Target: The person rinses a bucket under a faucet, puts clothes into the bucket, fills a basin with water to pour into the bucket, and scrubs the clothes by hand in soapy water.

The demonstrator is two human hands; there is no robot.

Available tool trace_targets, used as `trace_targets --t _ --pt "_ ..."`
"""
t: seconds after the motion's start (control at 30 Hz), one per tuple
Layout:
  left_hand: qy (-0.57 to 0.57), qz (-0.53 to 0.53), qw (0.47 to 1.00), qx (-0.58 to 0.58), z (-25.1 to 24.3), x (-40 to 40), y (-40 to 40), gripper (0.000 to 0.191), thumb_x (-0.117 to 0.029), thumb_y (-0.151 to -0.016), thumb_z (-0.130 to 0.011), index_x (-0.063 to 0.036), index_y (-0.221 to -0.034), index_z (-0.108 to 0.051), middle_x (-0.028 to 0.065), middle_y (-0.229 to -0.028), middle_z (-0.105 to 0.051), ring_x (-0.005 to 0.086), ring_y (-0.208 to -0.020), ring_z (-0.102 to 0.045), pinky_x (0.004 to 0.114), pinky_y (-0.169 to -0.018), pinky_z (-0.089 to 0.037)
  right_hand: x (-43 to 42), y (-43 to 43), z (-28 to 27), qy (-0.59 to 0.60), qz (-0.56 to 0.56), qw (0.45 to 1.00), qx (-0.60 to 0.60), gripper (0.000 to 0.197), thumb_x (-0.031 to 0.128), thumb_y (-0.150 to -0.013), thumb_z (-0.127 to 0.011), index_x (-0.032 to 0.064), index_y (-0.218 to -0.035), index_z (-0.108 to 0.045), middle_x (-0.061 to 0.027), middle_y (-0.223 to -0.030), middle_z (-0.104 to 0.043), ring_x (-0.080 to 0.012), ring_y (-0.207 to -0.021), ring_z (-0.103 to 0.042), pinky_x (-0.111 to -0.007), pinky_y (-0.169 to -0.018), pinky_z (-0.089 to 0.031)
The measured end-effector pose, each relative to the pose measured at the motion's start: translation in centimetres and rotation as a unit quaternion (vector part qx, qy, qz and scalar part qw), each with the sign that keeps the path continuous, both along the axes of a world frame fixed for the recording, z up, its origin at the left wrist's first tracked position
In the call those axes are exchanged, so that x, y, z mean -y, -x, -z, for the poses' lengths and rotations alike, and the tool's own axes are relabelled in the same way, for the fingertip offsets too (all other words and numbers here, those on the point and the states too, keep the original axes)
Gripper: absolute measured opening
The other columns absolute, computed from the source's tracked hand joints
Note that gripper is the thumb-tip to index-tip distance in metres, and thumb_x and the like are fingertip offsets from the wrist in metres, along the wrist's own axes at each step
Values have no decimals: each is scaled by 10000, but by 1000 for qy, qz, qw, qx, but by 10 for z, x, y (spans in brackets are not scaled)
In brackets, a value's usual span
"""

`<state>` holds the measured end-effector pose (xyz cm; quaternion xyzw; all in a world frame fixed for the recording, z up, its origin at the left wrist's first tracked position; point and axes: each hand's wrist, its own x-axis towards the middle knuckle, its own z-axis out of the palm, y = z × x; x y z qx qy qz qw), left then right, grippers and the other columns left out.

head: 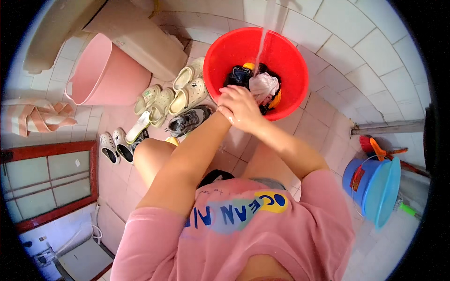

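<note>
My right hand [242, 107], wet on its surface, is wrapped over the wrist at the end of my left forearm [200, 147]. Beneath it my left hand is mostly hidden, so its fingers cannot be made out. Both are at the near left rim of a red plastic basin [302, 75]. A stream of water [261, 47] falls from above into the basin. Inside lies a pale pink wet cloth [263, 85] on dark cloth [240, 74], with yellow-orange pieces [276, 100] beside it.
Left of the basin are several clogs [188, 96] and a grey sneaker [188, 120] on pink floor tiles. A pink tub [116, 77] stands beyond them. Blue buckets [362, 189] and an orange-handled brush [378, 149] are at the right. A tiled wall [369, 66] rises behind the basin.
</note>
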<state>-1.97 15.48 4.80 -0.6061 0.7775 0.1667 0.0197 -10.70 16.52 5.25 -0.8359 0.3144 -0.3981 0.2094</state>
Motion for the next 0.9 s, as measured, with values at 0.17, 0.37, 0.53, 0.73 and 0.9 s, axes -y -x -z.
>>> trace_targets --t 0.17,0.37,0.53,0.73,0.9 --pt "5 -6 1000 -5 2 -1 -1 288 -318 -744 -542 -66 -838 -645 127 -859 -641 277 -866 -610 407 -724 -502 -18 4 1 -15 -93 995 37 240 259 -844 -504 134 -977 -659 -118 -1016 -618 -269 -1055 -517 -432 -970 -302" --pt "4 -12 1000 -7 4 0 0 296 -327 -742 -545 -67 -842 -645 132 -862 -641 279 -871 -611 405 -731 -504 7 13 1 -43 -112 992 -31 262 216 -889 -436 101 -1017 -634 -104 -1069 -607 -267 -1087 -507 -425 -983 -310" --pt "-1 -15 1000 -2 2 -1 -2 303 -334 -741 -547 -67 -846 -646 137 -865 -642 281 -875 -612 404 -737 -505 8 15 -1 -48 -101 993 -34 268 200 -887 -441 67 -1042 -615 -128 -1190 -544 -291 -1107 -486 -402 -982 -321" --pt "1 -27 1000 -4 1 -2 -4 312 -343 -739 -549 -68 -850 -646 142 -868 -642 283 -881 -613 402 -743 -506 22 16 18 -91 -25 995 -34 288 217 -825 -534 151 -1095 -610 -118 -1242 -512 -289 -1133 -478 -401 -970 -354" --pt "3 -2 1000 -22 0 -4 -5 397 -432 -777 -481 -93 -836 -678 108 -888 -655 272 -912 -588 410 -787 -485 78 46 43 -503 68 837 206 308 136 -820 -588 61 -1115 -542 -77 -908 -622 -204 -708 -597 -326 -621 -482"
